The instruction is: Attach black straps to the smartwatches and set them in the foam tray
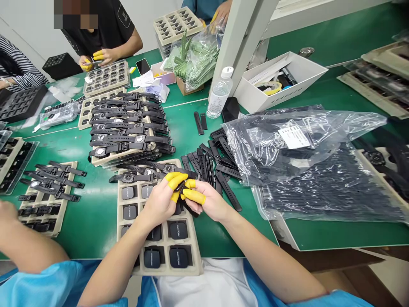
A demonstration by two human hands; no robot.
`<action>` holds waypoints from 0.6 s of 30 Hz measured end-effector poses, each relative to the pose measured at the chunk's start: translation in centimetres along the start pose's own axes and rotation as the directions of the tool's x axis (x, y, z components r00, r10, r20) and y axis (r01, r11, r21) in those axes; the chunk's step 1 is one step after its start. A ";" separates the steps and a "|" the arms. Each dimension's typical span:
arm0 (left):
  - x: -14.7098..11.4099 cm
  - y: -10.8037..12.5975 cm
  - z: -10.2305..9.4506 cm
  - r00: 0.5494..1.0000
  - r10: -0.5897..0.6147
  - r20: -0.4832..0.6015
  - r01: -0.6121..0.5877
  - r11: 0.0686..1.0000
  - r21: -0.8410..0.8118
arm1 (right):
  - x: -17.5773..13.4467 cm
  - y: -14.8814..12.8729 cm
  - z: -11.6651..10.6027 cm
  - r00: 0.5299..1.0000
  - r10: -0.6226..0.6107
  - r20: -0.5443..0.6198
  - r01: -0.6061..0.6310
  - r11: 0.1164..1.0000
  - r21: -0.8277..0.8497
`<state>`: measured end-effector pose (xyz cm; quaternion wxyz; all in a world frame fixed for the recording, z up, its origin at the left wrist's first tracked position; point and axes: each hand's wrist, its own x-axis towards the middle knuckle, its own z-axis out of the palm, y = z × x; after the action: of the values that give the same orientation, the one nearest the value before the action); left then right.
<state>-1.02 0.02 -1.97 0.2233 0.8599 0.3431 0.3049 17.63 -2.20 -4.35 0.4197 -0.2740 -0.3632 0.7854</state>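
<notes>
Both our left hand (pixel 160 201) and right hand (pixel 209 199) pinch a small black watch piece (pixel 180 186) above the tray (pixel 183 270); if yellow finger covers (pixel 194 196) slipped, it could drop (scuffing a black square (pixel 179 257) below). Its pale lettering, like the label (pixel 294 136) on the plastic bag (pixel 322 175), we cannot read.

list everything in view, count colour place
table: one, green, throughout
trays: many, mostly beige, throughout
watches: many, black, on trays
held piece: one, black, in hands
loose straps: many, black, centre
strap bags: count unclear, clear, right
bottle: one, clear, centre
box: one, white, right
green straps: many, green, back
papers: several, white, back
phone: one, black, back
other people: four, mixed clothing, left, back
left hand: one, yellow fingercots, centre
right hand: one, yellow fingercots, centre
</notes>
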 end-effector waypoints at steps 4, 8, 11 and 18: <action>0.0 0.0 0.2 1.000 -0.003 -0.020 0.003 1.000 -0.012 | 0.0 0.0 0.1 0.999 0.027 -0.027 -0.024 0.996 0.086; -0.1 -0.2 0.3 1.000 0.028 -0.002 -0.028 0.997 0.066 | 0.0 -0.1 0.6 0.997 0.051 -0.054 -0.040 0.981 0.189; 0.1 -0.2 0.4 0.998 0.063 -0.001 -0.062 0.988 0.143 | 0.0 -0.2 0.8 0.995 0.048 -0.087 -0.028 0.976 0.216; 0.4 0.8 0.0 0.998 0.058 0.031 -0.058 0.998 0.016 | -0.1 -0.5 1.0 0.992 0.067 -0.112 -0.030 0.954 0.300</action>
<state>-0.36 -0.23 -1.36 0.2122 0.8759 0.3171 0.2953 17.16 -2.47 -3.37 0.4578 -0.2634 -0.2080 0.8232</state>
